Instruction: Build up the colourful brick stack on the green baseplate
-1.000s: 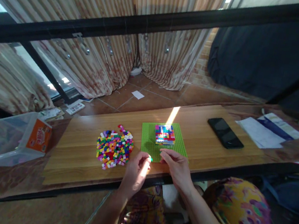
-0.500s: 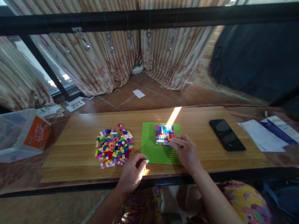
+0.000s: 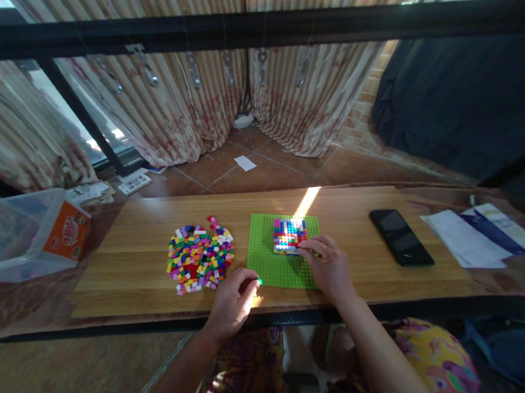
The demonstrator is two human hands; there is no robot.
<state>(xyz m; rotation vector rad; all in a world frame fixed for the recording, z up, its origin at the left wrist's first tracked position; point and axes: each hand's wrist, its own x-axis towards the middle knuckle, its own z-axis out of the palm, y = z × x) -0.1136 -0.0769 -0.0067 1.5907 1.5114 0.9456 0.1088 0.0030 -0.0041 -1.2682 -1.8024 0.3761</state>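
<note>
A green studded baseplate (image 3: 258, 255) lies on the wooden board, and a low square block of multicoloured toy bricks (image 3: 289, 234) stands on it. My right hand (image 3: 331, 267) is closed in a pinch at the block's lower right corner; what lies between its fingertips is hidden. Thumb and forefinger of my left hand (image 3: 233, 301) pinch a small green toy brick (image 3: 259, 282) by the baseplate's near left corner. Left of that hand spreads a pile of loose toy bricks (image 3: 200, 256) in many colours.
The wooden board (image 3: 131, 269) carries a black phone (image 3: 400, 237) on the right. Papers (image 3: 465, 238) lie beyond it. A clear plastic tub (image 3: 10, 243) with an orange label is at the left. A dark bar (image 3: 193, 33) crosses above the board.
The view has shifted very slightly. Both hands keep nearly the same places, the right at the block's corner and the left with the green toy brick.
</note>
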